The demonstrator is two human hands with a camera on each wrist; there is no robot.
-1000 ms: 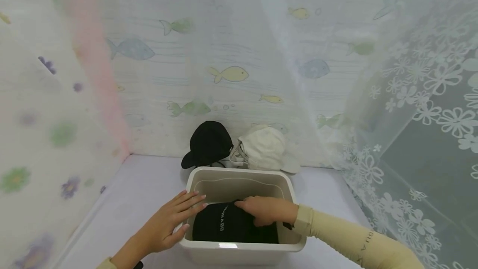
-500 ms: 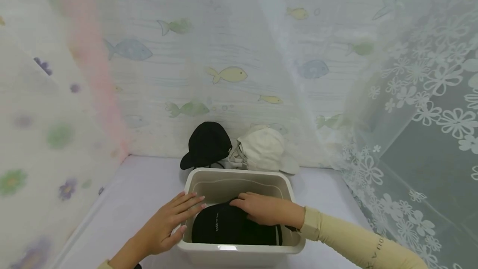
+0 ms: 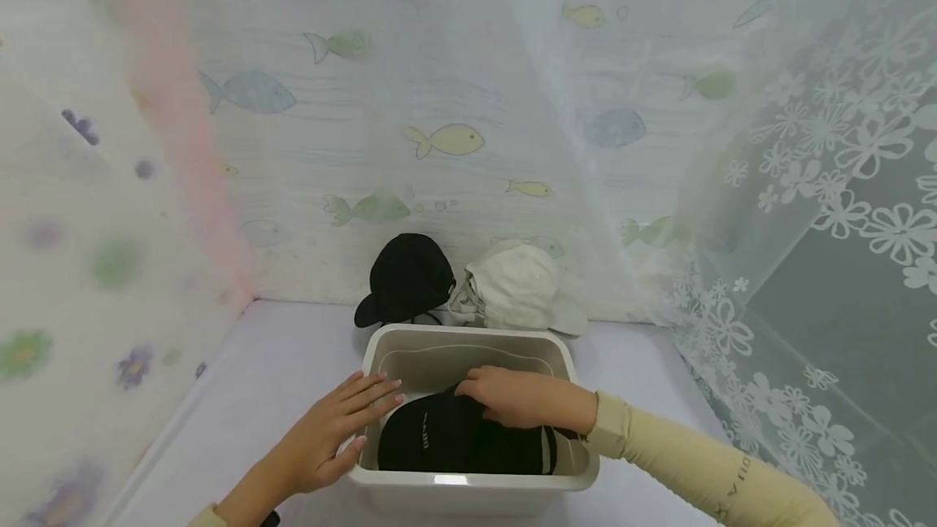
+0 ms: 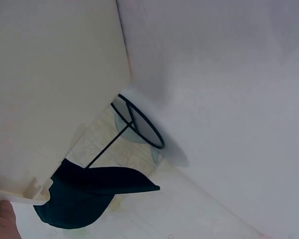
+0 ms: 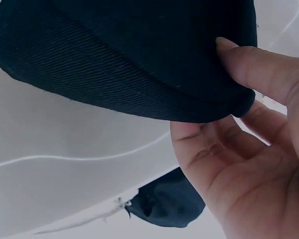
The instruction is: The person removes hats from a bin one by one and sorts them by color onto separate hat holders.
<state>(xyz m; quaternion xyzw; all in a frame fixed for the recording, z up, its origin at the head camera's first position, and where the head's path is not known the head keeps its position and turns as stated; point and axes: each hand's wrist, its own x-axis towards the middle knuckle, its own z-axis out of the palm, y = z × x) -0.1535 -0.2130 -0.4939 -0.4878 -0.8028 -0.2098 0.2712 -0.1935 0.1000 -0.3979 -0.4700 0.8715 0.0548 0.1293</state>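
Observation:
Inside the off-white plastic bin [image 3: 476, 481] lies a black cap [image 3: 417, 433] with pale lettering on its front. My right hand [image 3: 523, 398] reaches over the bin's right side and pinches the cap's upper edge. Thumb on one face and fingers behind the edge show in the right wrist view, where the cap [image 5: 124, 59] fills the top. A light strip [image 3: 547, 450] runs down the cap's right end. My left hand [image 3: 333, 433] rests on the bin's left rim, its fingers straight and reaching over the inside.
Behind the bin, another black cap [image 3: 410, 279] sits on a black wire stand [image 4: 149, 127]. Beside it is a cream cap [image 3: 516, 287]. A white surface [image 3: 212, 421] lies below, with fish-printed sheer curtains [image 3: 454, 88] behind and flowered ones at the sides.
My right hand has risen slightly and changed its hold on the cap's edge. The cap has turned a little, its lettering shifting left and the light strip coming into sight. My left hand stays put.

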